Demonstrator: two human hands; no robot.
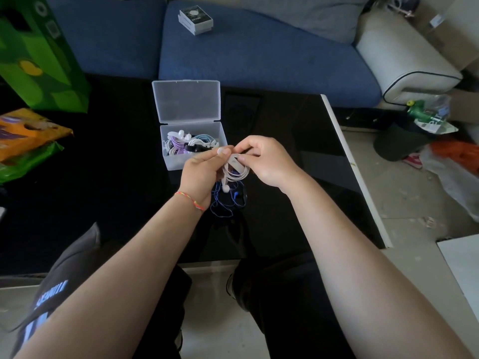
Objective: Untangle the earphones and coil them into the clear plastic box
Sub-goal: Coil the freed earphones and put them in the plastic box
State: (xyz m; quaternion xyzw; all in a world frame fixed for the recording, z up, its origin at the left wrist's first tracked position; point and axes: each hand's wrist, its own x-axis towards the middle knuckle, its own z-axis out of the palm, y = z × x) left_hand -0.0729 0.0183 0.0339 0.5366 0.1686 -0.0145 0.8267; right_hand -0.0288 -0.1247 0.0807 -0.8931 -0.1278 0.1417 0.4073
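White earphones pinched between both hands above the black desk: left hand curled round the coil, right hand gripping the cord by thumb and fingertips (one bud dangling below). Just beyond, touching neither, clear plastic box with lid open

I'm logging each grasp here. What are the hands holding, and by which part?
Both hands hold the white earphones: the left hand grips the coiled cord, and the right hand pinches the cord near its small inline remote.
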